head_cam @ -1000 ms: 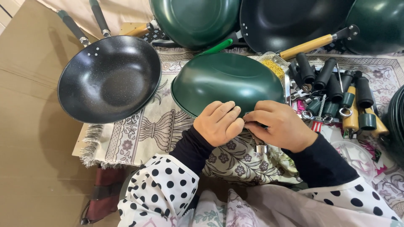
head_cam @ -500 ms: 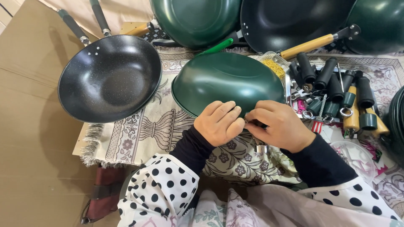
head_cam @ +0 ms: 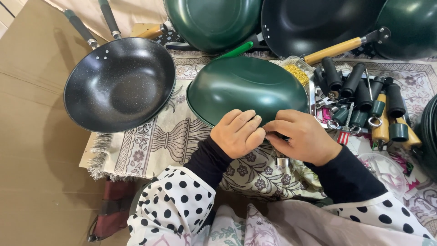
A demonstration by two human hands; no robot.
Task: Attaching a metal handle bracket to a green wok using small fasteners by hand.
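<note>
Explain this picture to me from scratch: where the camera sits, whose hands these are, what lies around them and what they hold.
The camera sits on a person's head and looks down, so the two hands are their own. The left hand and right hand meet at the near rim of an upturned green pan, fingers pinched together; whatever small piece they grip is hidden. The pan rests on a patterned cloth. To the left lies a black speckled wok; to the right, a heap of loose handles. More pans lie beyond.

Both forearms rise toward twelve o'clock and converge. The left hand [head_cam: 237, 133] is curled, knuckles up; the right hand [head_cam: 302, 136] at its three o'clock meets it fingertip to fingertip.
</note>
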